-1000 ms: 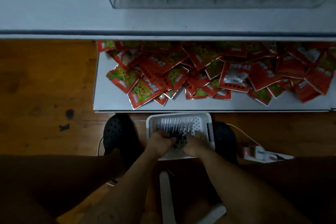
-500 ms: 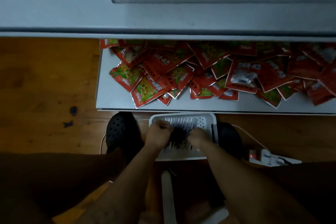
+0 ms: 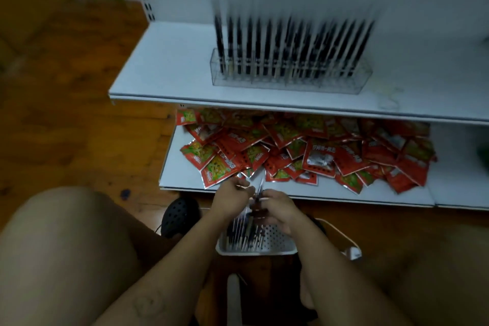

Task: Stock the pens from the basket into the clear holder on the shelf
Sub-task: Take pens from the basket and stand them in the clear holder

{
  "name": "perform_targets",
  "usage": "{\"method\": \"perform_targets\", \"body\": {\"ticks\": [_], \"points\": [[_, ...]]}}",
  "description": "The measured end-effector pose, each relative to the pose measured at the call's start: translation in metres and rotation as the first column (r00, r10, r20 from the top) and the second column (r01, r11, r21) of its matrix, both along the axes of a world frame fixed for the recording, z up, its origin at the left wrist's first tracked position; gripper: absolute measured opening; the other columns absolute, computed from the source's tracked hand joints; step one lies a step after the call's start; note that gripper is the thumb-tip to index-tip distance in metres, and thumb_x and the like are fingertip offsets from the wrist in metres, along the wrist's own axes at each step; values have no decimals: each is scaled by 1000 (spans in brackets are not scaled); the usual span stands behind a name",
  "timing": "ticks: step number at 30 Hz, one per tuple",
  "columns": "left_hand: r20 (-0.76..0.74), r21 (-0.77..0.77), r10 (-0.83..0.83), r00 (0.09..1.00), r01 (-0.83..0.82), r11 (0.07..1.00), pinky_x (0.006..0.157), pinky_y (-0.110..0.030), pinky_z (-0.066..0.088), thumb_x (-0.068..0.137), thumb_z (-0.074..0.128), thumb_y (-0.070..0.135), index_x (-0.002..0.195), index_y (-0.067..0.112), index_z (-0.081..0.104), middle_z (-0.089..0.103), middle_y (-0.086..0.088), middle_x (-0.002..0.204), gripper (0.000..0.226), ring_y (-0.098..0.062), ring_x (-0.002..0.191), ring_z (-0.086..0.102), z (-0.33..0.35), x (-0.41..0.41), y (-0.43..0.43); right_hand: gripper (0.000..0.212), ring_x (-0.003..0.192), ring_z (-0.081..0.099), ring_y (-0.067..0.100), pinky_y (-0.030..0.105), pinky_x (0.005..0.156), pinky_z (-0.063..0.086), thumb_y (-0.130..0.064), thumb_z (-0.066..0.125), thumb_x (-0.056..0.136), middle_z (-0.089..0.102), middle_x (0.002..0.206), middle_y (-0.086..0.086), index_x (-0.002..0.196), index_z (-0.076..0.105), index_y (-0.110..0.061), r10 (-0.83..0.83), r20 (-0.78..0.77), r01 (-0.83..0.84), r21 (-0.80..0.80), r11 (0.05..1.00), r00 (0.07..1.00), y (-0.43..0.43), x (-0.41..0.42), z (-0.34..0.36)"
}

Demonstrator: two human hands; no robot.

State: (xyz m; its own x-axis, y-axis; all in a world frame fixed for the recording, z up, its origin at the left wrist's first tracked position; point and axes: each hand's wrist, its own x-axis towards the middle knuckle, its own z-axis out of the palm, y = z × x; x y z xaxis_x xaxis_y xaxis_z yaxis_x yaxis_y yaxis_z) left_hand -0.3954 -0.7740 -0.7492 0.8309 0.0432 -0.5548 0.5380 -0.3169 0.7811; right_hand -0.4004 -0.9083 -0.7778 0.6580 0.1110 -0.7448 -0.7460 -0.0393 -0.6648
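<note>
A white perforated basket sits on the floor between my feet, with several dark pens lying in it. Just above it, my left hand and my right hand are raised close together. Both are closed on a small bunch of pens that sticks up between them. On the upper white shelf stands the clear holder, filled with a row of upright dark pens, blurred by motion.
The lower shelf is strewn with several red snack packets. A black perforated shoe is left of the basket. A white cable and plug lie to its right. My bare knees fill the bottom corners.
Both hands have lifted out of the basket with pens in their grip. The view has tilted upward, so the whole holder on the upper shelf shows now.
</note>
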Motion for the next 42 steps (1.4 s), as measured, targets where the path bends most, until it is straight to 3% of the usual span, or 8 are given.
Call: {"method": "perform_targets", "body": {"ticks": [2, 7, 9, 14, 22, 25, 36, 42], "points": [[74, 2, -4, 997, 4, 1000, 68, -26, 44, 89, 64, 21, 97, 13, 63, 66, -5, 89, 12, -19, 80, 60, 23, 3, 4, 1, 81, 71, 29, 40, 74, 60, -7, 60, 93, 70, 89, 15, 94, 60, -7, 2, 111, -5, 23, 1000, 994, -3, 3, 26], [270, 51, -9, 963, -5, 999, 63, -25, 45, 89, 64, 22, 98, 13, 64, 67, -2, 90, 12, -17, 79, 60, 90, 13, 9, 17, 73, 67, 20, 30, 64, 60, -12, 65, 91, 64, 84, 14, 76, 59, -7, 47, 430, 1, -110, 994, 901, -17, 18, 94], [340, 71, -17, 940, -8, 997, 65, -25, 44, 89, 64, 24, 97, 16, 66, 67, 2, 90, 12, -14, 80, 59, 117, 19, 9, 11, 60, 67, 17, 28, 56, 58, -1, 66, 88, 62, 77, 14, 91, 57, -6, 15, 521, 56, -120, 991, 854, -22, 23, 126], [419, 75, -55, 906, 26, 997, 65, -25, 45, 88, 65, 29, 97, 20, 65, 66, 4, 88, 14, -12, 80, 61, 166, 36, 0, 62, 66, 72, 24, 36, 62, 61, 2, 68, 85, 68, 81, 13, 131, 41, -30, 79, 691, 147, -261, 954, 718, -40, 46, 198], [524, 168, 16, 851, -121, 978, 78, -31, 48, 89, 64, 35, 113, 18, 59, 63, 0, 104, 31, -17, 92, 59, 177, 85, 18, 54, 71, 62, 10, 15, 74, 53, -13, 67, 89, 60, 90, 0, 134, 48, -37, 153, 921, 589, -349, 729, 357, -87, 102, 237], [551, 253, 13, 834, -181, 951, 78, -32, 47, 88, 64, 40, 116, 19, 55, 62, 1, 109, 37, -18, 95, 59, 175, 106, 31, 49, 75, 67, 14, 24, 70, 57, -15, 66, 89, 63, 95, 1, 130, 48, -34, 106, 955, 652, -267, 710, 276, -97, 117, 242], [462, 360, 2, 887, -190, 914, 100, -47, 43, 78, 69, 55, 139, 13, 37, 46, -11, 139, 80, -31, 125, 46, 159, 167, 37, 38, 73, 61, -8, 10, 73, 50, -13, 63, 92, 64, 92, -7, 126, 58, -27, 184, 950, 630, -307, 714, 254, -105, 155, 217], [416, 362, -15, 909, -151, 920, 96, -42, 43, 82, 67, 51, 141, 13, 34, 46, -12, 140, 77, -31, 124, 48, 155, 171, 35, 47, 76, 64, 21, 27, 79, 53, -9, 50, 96, 68, 87, 6, 137, 52, -32, 398, 878, 587, -475, 655, 266, -112, 150, 214]]}}
